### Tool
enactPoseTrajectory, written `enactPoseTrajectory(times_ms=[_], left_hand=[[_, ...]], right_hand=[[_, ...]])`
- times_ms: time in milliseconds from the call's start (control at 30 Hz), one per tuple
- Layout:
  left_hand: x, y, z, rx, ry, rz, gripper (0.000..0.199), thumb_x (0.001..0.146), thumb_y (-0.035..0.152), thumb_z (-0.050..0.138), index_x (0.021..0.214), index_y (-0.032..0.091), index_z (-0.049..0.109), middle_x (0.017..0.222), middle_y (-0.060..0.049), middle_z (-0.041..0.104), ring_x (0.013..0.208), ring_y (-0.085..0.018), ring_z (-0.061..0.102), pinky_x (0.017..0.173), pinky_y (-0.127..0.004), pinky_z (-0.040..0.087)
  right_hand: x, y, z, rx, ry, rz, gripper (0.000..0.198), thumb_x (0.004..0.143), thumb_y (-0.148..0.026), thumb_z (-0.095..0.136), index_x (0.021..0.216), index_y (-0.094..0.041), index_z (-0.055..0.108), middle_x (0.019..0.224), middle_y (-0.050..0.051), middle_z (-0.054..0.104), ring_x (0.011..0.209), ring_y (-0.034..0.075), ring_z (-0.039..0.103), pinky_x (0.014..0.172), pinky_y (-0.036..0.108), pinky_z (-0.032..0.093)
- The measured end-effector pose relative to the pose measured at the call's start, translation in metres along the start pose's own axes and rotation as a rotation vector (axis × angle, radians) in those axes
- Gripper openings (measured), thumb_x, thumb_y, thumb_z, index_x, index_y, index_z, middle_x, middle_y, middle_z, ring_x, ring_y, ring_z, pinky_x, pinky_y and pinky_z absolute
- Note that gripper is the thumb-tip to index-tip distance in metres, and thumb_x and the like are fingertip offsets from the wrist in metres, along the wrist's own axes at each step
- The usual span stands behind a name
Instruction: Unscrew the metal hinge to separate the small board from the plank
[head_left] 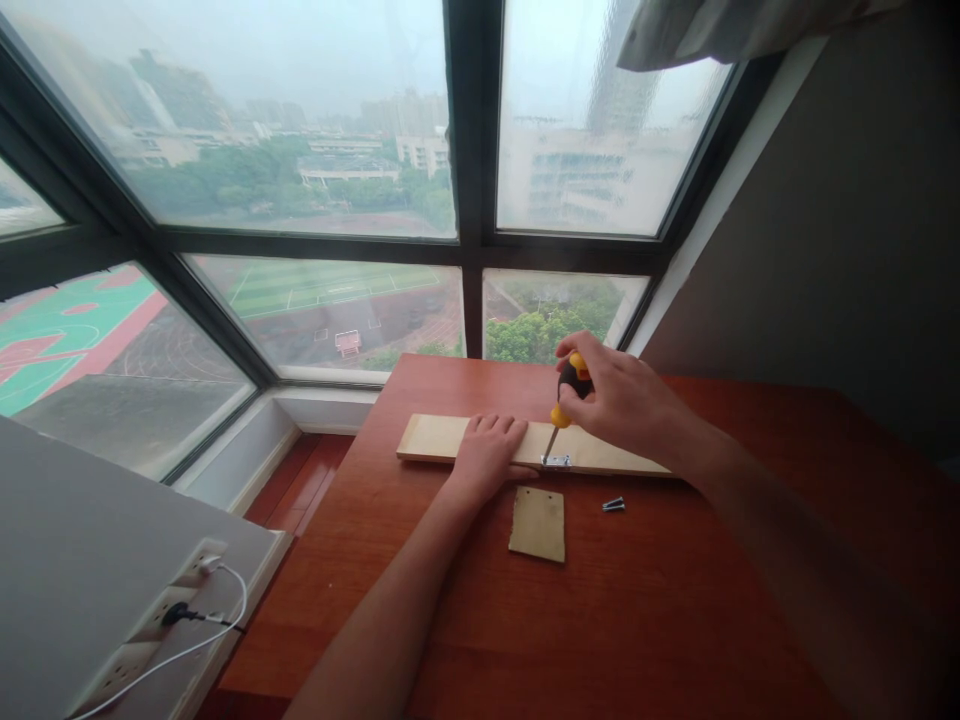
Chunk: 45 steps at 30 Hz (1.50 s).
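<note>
Yellow-and-black screwdriver (560, 414): tilted, its tip at the left end of a small metal fitting (556, 461).
Right hand (611, 385): fingers wrapped around the screwdriver's handle.
Left hand (489, 452): fingers outstretched on top of the pale wooden board (535, 442), thumb reaching along its near edge.
Board: lying flat across the reddish-brown table (637, 610), the fitting at its near edge.
Tan rectangular piece (537, 526): nearer the viewer than the board.
Screws (613, 505): lying together, right of the tan piece.
</note>
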<state>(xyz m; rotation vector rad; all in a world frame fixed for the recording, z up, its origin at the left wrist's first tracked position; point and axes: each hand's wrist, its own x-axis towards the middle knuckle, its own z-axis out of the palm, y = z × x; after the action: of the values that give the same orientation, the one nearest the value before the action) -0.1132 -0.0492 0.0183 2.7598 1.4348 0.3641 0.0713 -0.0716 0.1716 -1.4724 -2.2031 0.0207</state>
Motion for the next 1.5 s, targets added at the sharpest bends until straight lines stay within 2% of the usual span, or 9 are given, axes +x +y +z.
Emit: enactPoseTrajectory(times_ms=[233, 300, 433, 600, 700, 800, 1033, 1300, 1500], left_hand=[[0.0004, -0.0005, 0.0016, 0.004, 0.009, 0.003, 0.076, 0.065, 0.066, 0.070, 0.124, 0.023, 0.048, 0.114, -0.009, 0.059, 0.108, -0.029, 0.051, 0.094, -0.040, 0.034], [0.0003, -0.0003, 0.0014, 0.005, 0.002, -0.002, 0.075, 0.066, 0.066, 0.069, 0.124, 0.025, 0.048, 0.115, -0.009, 0.059, 0.109, -0.029, 0.051, 0.094, -0.041, 0.034], [0.0000, -0.0001, 0.0005, 0.007, -0.001, -0.005, 0.074, 0.066, 0.066, 0.069, 0.124, 0.026, 0.048, 0.115, -0.009, 0.059, 0.108, -0.029, 0.051, 0.094, -0.041, 0.034], [-0.0008, -0.0009, 0.0001, -0.004, 0.019, 0.013, 0.073, 0.066, 0.066, 0.069, 0.123, 0.026, 0.048, 0.115, -0.009, 0.059, 0.108, -0.029, 0.051, 0.093, -0.040, 0.034], [-0.0012, -0.0012, 0.0006, -0.009, 0.019, 0.012, 0.073, 0.066, 0.066, 0.068, 0.123, 0.026, 0.048, 0.116, -0.009, 0.059, 0.109, -0.029, 0.051, 0.094, -0.039, 0.034], [-0.0012, -0.0013, 0.0010, -0.010, 0.022, 0.012, 0.075, 0.065, 0.067, 0.068, 0.124, 0.026, 0.048, 0.116, -0.009, 0.059, 0.109, -0.029, 0.051, 0.094, -0.039, 0.034], [-0.0008, -0.0012, -0.0001, -0.017, 0.006, 0.007, 0.077, 0.064, 0.070, 0.067, 0.124, 0.026, 0.048, 0.116, -0.009, 0.058, 0.109, -0.029, 0.052, 0.094, -0.039, 0.034], [-0.0012, -0.0012, 0.0021, -0.001, 0.024, 0.011, 0.075, 0.064, 0.065, 0.071, 0.123, 0.024, 0.048, 0.116, -0.009, 0.059, 0.109, -0.029, 0.052, 0.094, -0.039, 0.034], [-0.0013, -0.0019, 0.0036, 0.010, 0.028, 0.012, 0.074, 0.065, 0.064, 0.070, 0.123, 0.024, 0.048, 0.116, -0.009, 0.059, 0.109, -0.029, 0.052, 0.094, -0.039, 0.034]], right_hand=[[-0.0008, -0.0033, -0.0044, -0.063, 0.049, 0.013, 0.018, 0.086, -0.040, 0.052, 0.082, -0.023, 0.056, 0.073, 0.001, 0.062, 0.061, 0.015, 0.053, 0.053, 0.028, 0.033], [-0.0019, -0.0017, -0.0040, -0.040, 0.036, -0.003, 0.011, 0.085, -0.033, 0.052, 0.088, -0.024, 0.058, 0.078, 0.001, 0.065, 0.065, 0.016, 0.056, 0.056, 0.028, 0.036], [-0.0058, 0.0007, -0.0029, 0.026, 0.026, -0.026, 0.026, 0.080, -0.027, 0.054, 0.106, -0.024, 0.054, 0.100, 0.004, 0.066, 0.074, 0.017, 0.060, 0.059, 0.028, 0.039], [-0.0062, 0.0018, -0.0031, -0.062, 0.083, 0.026, 0.020, 0.086, -0.042, 0.051, 0.081, -0.023, 0.057, 0.074, 0.001, 0.063, 0.062, 0.016, 0.054, 0.053, 0.029, 0.033], [-0.0063, 0.0022, -0.0027, -0.028, 0.072, 0.012, 0.014, 0.087, -0.034, 0.050, 0.090, -0.023, 0.059, 0.080, 0.002, 0.065, 0.065, 0.016, 0.056, 0.058, 0.029, 0.037], [-0.0084, 0.0016, -0.0018, 0.022, 0.061, -0.021, 0.026, 0.081, -0.024, 0.052, 0.107, -0.022, 0.054, 0.093, 0.004, 0.066, 0.075, 0.018, 0.059, 0.065, 0.030, 0.041], [-0.0094, 0.0026, -0.0018, -0.052, 0.083, 0.023, 0.020, 0.087, -0.041, 0.051, 0.089, -0.023, 0.057, 0.082, 0.003, 0.064, 0.068, 0.018, 0.056, 0.058, 0.030, 0.037], [-0.0090, 0.0034, -0.0030, 0.066, 0.030, -0.008, 0.030, 0.078, -0.021, 0.052, 0.108, -0.020, 0.052, 0.098, 0.005, 0.064, 0.082, 0.019, 0.059, 0.070, 0.030, 0.043], [-0.0066, 0.0042, -0.0044, -0.076, 0.040, 0.052, 0.021, 0.087, -0.042, 0.049, 0.094, -0.024, 0.058, 0.083, 0.000, 0.065, 0.066, 0.017, 0.056, 0.056, 0.029, 0.036]])
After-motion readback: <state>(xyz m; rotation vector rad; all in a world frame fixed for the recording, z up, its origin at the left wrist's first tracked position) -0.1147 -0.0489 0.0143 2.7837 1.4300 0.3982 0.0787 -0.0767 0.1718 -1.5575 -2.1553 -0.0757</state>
